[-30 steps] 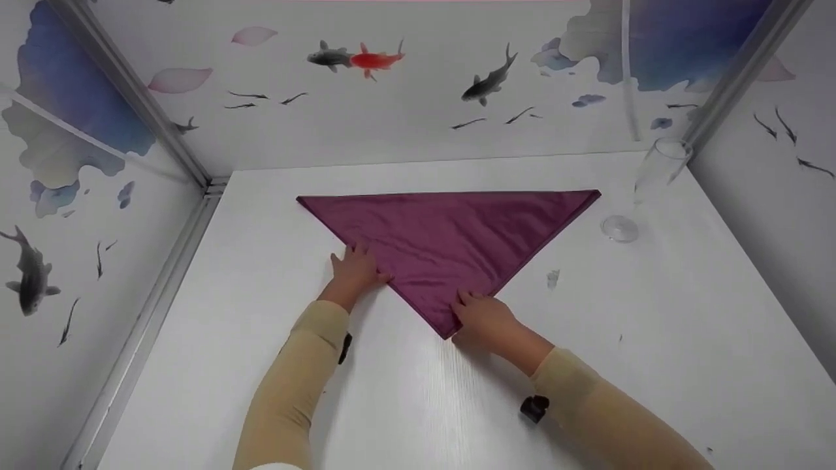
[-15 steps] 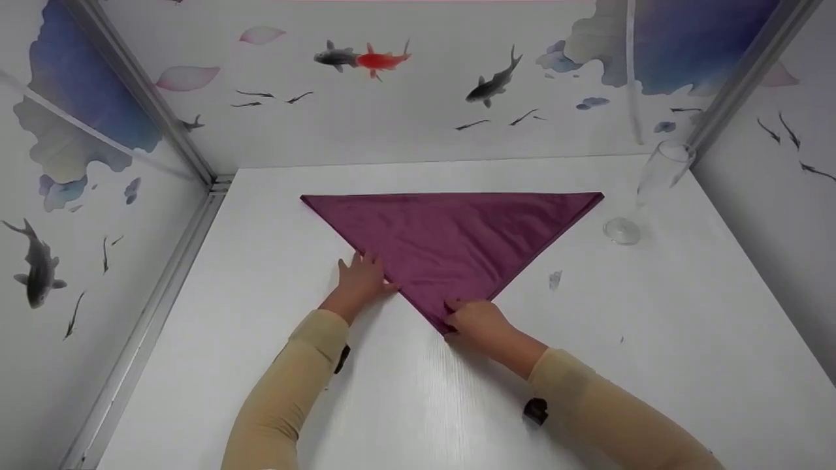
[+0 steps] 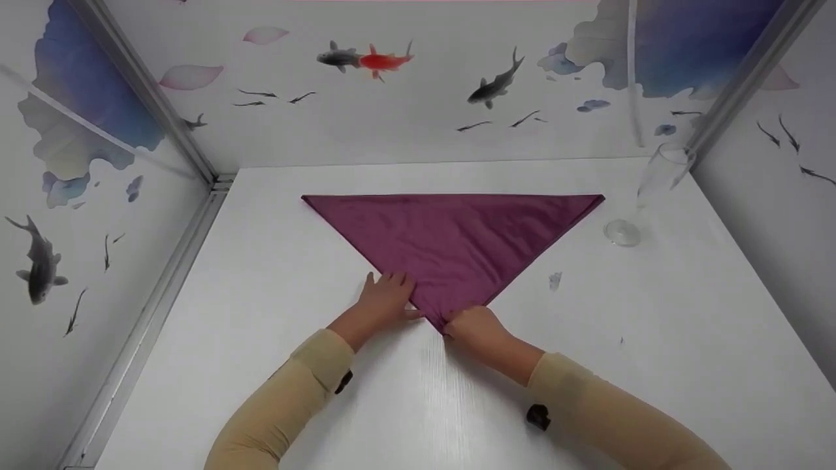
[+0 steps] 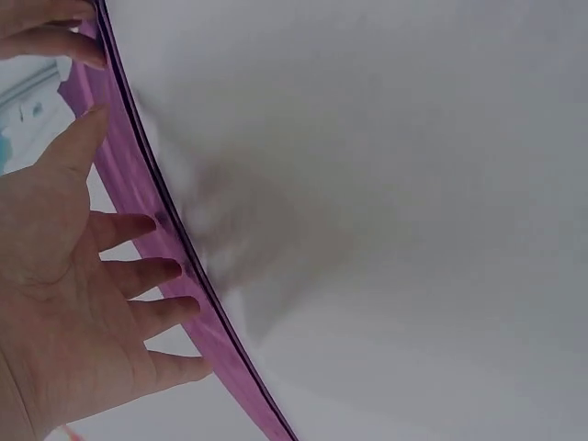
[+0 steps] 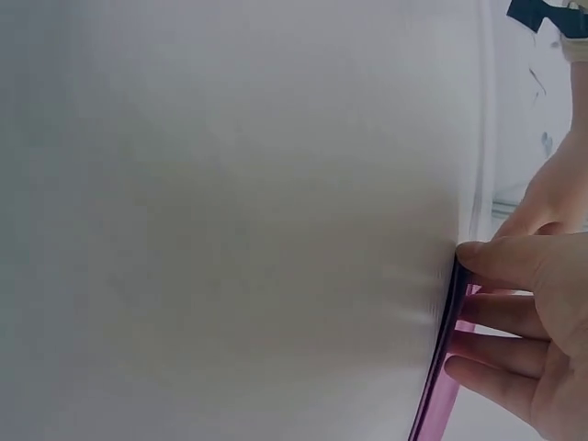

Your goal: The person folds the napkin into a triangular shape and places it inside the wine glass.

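A purple cloth (image 3: pixel 450 241) lies folded into a triangle, its long edge at the back and one corner toward me. Along its left slanting edge, my left hand (image 3: pixel 386 299) rests with fingers spread and straight, fingertips on the fabric. In the left wrist view those fingers (image 4: pixel 152 271) reach onto the cloth's pink-lit strip (image 4: pixel 129 165) by the dark hem. At the near corner my right hand (image 3: pixel 480 329) pinches the cloth, its fingers curled. The right wrist view shows the thumb (image 5: pixel 501 260) at the corner and the other fingers along the edge; the tip itself is mostly covered.
A clear stemmed glass (image 3: pixel 663 173) stands at the back right, its round foot (image 3: pixel 622 233) near the cloth's right corner. A small greyish mark (image 3: pixel 555 281) shows on the white table (image 3: pixel 392 418). White walls printed with fish (image 3: pixel 382 62) enclose the back and sides.
My left hand has slid down the cloth's left edge toward the near corner. My right hand has shifted slightly left and its fingers have curled at the corner.
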{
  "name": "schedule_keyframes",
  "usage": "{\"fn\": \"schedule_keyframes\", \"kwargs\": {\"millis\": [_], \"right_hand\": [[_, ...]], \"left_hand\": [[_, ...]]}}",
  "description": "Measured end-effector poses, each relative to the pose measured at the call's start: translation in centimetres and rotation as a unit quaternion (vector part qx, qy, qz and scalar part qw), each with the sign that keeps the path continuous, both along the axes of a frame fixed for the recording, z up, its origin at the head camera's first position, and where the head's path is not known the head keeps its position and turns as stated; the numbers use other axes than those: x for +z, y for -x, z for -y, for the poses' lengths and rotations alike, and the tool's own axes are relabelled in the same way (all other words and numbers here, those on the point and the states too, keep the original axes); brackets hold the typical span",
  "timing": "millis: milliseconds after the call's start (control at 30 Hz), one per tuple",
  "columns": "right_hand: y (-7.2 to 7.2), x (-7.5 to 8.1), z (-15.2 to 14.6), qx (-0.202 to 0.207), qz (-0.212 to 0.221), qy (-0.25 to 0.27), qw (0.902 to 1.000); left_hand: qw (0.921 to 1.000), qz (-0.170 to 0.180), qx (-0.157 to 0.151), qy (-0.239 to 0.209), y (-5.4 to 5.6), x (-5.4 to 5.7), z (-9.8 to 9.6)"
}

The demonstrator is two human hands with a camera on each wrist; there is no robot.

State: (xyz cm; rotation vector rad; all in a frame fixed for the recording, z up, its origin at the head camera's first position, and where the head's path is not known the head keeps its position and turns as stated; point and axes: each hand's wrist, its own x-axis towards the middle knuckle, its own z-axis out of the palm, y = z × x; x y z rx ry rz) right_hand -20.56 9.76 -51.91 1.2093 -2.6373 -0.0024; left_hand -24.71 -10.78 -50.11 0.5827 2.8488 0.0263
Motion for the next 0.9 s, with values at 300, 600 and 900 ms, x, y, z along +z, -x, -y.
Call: {"fn": "schedule_keyframes", "kwargs": {"millis": [300, 600, 900], "right_hand": [[0.2, -0.7, -0.5, 0.065, -0.121, 0.014, 0.9905], [0.4, 0.2, -0.5, 0.098, -0.029, 0.011, 0.9947], [0.2, 1.5, 0.4, 0.041, 0.062, -0.010, 0.9972]], "left_hand": [[0.9945, -0.022, -0.103, 0.002, -2.3, 0.0, -1.3], [0.9942, -0.024, -0.105, -0.007, -2.4, -0.4, -1.1], [0.9942, -0.025, -0.104, -0.015, -2.5, -0.8, -1.1]]}}
